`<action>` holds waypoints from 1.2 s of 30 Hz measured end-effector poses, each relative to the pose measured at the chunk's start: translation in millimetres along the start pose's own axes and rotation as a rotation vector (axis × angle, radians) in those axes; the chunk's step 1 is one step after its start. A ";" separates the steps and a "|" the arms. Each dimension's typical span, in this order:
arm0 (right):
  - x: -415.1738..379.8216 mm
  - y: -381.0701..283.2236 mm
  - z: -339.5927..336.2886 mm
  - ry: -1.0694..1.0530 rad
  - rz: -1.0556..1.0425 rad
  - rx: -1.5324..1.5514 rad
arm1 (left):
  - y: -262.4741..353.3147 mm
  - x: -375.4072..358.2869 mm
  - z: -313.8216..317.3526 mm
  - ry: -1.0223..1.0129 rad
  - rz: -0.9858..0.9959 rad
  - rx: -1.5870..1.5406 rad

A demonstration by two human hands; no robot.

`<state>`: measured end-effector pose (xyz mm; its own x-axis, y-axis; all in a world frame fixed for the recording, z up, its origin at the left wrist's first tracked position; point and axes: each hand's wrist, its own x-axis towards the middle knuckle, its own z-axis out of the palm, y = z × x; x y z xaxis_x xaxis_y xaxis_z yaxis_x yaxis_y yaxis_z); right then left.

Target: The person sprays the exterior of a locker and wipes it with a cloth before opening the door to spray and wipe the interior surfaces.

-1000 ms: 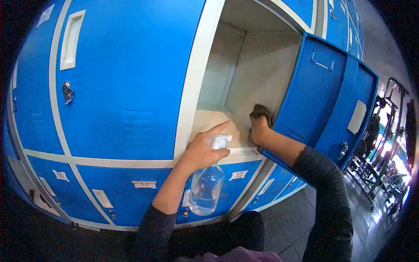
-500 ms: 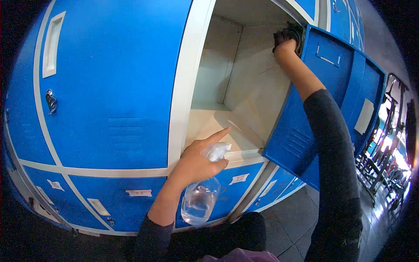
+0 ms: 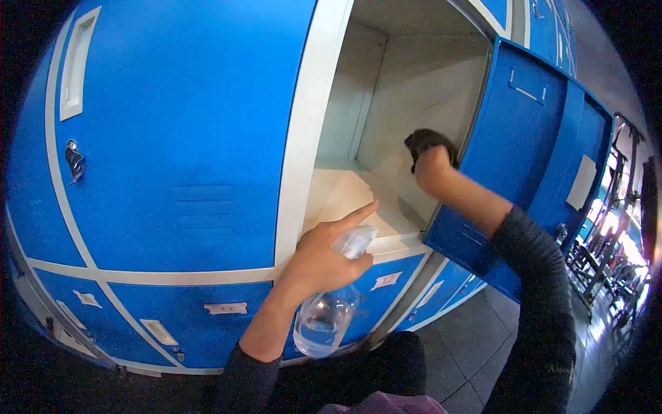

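My left hand [image 3: 318, 265] is closed round the neck of a clear spray bottle [image 3: 324, 324], its index finger stretched out past the white spray head [image 3: 354, 243]. Some clear liquid shows in the bottle, which hangs in front of the open locker's sill. Inside the locker, my right hand [image 3: 433, 165] presses a dark cloth [image 3: 422, 140] against the pale right side wall [image 3: 441, 90]. Motion blurs that hand, and its fingers are mostly hidden by the cloth and wrist. The pale locker floor [image 3: 338, 193] lies below and left of it.
The blue locker door [image 3: 514, 152] stands swung out to the right, beside my right forearm. A closed blue door [image 3: 186, 124] with a key in its lock is at left. Lower lockers [image 3: 189, 324] carry paper labels. Gym equipment [image 3: 600, 255] stands at far right on dark floor tiles [image 3: 448, 345].
My right hand has moved with the cloth from the upper right of the side wall down to its lower part. The left hand still holds the bottle; the view has shifted slightly.
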<state>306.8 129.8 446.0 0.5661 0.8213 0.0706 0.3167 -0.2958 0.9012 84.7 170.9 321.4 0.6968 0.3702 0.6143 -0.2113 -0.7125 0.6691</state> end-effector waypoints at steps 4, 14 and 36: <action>30.8 69.4 -20.5 0.225 0.271 -0.016 | 2.3 0.4 -1.1 -0.012 -0.032 0.005; 95.2 114.5 -31.2 0.281 0.637 -0.019 | 3.2 1.8 -4.8 -0.051 -0.027 -0.011; 48.4 143.1 -71.9 0.337 0.584 0.248 | 2.6 2.5 -0.6 -0.058 -0.066 0.002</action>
<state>324.7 162.3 609.2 0.4428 0.5892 0.6759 0.2202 -0.8022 0.5550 85.5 170.4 324.9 0.7478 0.3810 0.5437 -0.1625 -0.6889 0.7064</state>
